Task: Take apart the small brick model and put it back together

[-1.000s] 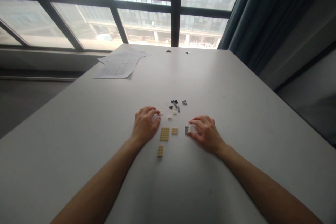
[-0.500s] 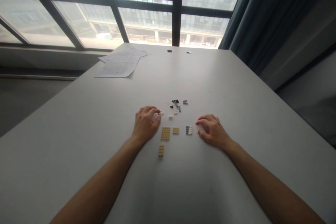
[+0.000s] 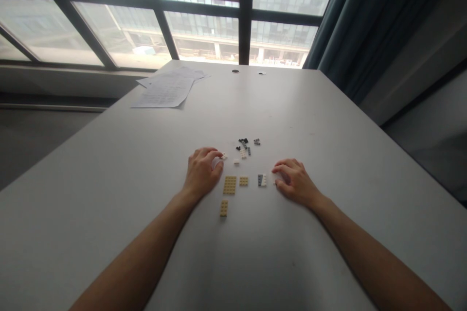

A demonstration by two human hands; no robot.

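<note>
My left hand rests on the table with its thumb and curved fingers apart, holding nothing that I can see. Small white toy bricks lie against its index fingertip. On the other side my right hand lies with thumb and fingers apart too, a tiny white piece showing by its thumb. Between the hands are a large tan plate, a smaller tan plate, and a grey wedge plate beside a white wedge plate. A tan brick sits closer to me.
Beyond the hands lie several black pieces, grey pieces and a white plate. A single white piece is nearer. Printed papers lie at the table's far left. Windows and a dark curtain stand behind the white table.
</note>
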